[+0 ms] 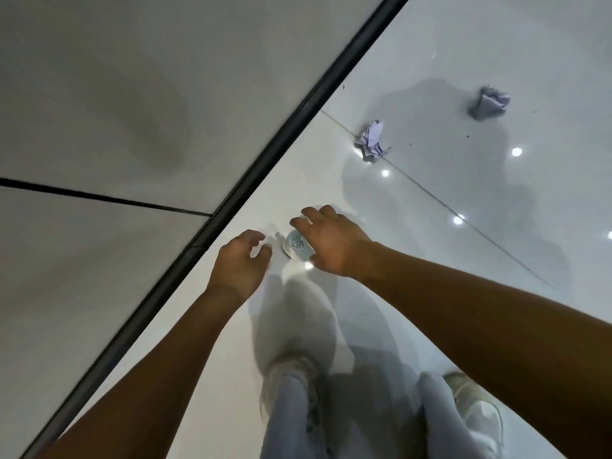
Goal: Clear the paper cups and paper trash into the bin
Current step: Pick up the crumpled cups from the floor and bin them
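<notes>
Cup point(298, 248) on the floor, under the spread right hand point(331, 241); left hand point(240, 263) loose beside it; next, grasp it.

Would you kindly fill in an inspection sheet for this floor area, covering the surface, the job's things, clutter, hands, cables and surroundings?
Surface: glossy pale tiled floor, with reflected ceiling lights and shadows.
Job's things: one paper cup lying on its side near the wall; two crumpled paper wads farther off, the nearer wad on a tile joint, the farther wad apart from it. No bin in view.
Clutter: a few small dark specks on the floor.
Hands: left hand open, beside the cup; right hand open, fingers spread over the cup, contact unclear.
Cables: nothing seen.
Surroundings: grey wall panels with a dark skirting strip; the person's pale trousers and shoes below.
</notes>
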### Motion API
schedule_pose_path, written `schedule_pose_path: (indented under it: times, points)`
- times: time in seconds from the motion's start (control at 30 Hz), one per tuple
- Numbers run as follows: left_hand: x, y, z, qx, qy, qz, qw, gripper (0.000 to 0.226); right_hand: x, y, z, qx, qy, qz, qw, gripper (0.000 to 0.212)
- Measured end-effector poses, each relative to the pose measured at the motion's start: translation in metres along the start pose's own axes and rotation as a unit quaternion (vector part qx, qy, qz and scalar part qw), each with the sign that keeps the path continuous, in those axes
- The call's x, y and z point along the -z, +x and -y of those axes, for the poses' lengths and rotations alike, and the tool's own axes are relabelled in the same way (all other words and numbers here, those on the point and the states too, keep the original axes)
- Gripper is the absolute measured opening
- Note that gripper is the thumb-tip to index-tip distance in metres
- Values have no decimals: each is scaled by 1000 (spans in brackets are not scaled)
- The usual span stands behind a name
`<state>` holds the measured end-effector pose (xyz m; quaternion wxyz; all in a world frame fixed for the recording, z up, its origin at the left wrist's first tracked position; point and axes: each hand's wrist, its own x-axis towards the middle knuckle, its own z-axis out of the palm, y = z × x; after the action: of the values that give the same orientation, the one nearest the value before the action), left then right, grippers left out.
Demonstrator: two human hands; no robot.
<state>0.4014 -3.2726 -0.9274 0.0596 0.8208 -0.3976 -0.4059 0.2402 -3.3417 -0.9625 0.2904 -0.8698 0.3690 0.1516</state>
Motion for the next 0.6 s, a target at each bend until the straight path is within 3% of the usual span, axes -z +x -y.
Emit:
schedule_pose_path:
  times: [0.17, 0.3, 0.47, 0.6]
  points:
    - [-13, 37, 9, -3, -73, -18, 997, 25, -26, 18, -7, 74, -41, 8, 996, 64]
    - [-19, 42, 4, 17, -116, -13, 993, 21, -34, 9, -24, 111, -66, 7, 992, 42]
    - [-22, 32, -18, 32, -263, 56, 963, 18, -21, -1, -42, 35, 30, -47, 998, 28]
    - [-28, 26, -40, -16, -294, 119, 948, 39, 1, -8, -47, -3, 98, -87, 991, 41]
